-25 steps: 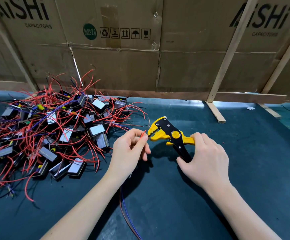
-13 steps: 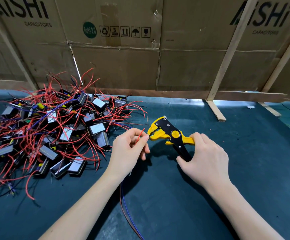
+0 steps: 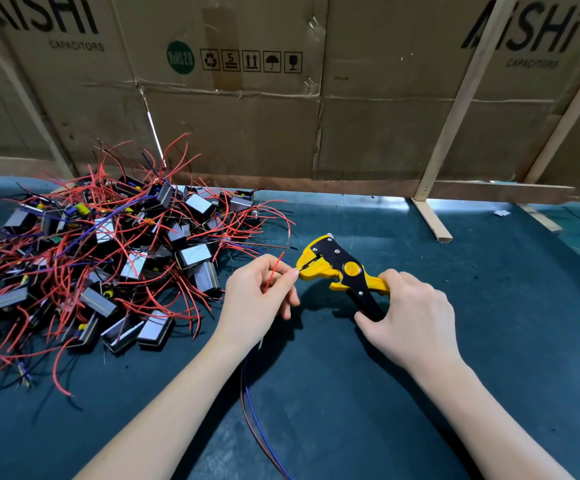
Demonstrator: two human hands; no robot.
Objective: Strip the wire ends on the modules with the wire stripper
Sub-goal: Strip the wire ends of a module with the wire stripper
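Left hand (image 3: 259, 299): centre of frame, fingers pinched on a red wire (image 3: 274, 271) beside the tool's nose.
Right hand (image 3: 411, 317): wrapped around the wire stripper (image 3: 337, 271) handles, centre right.
Modules (image 3: 108, 258): tangled heap, left of frame, well clear of the hands.
Mat (image 3: 489, 306): bare on the right.
Backdrop: cardboard wall (image 3: 247, 133) across the top.
Loose leads (image 3: 250, 410): blue and brown, trailing under the left wrist.

A yellow-and-black wire stripper (image 3: 342, 271) lies over the dark teal table (image 3: 489, 323). On the left, silver-faced black modules (image 3: 115, 265) tangle in red wires (image 3: 74, 271), some purple. The far cardboard (image 3: 281, 116) is brown with black print and a green round mark.
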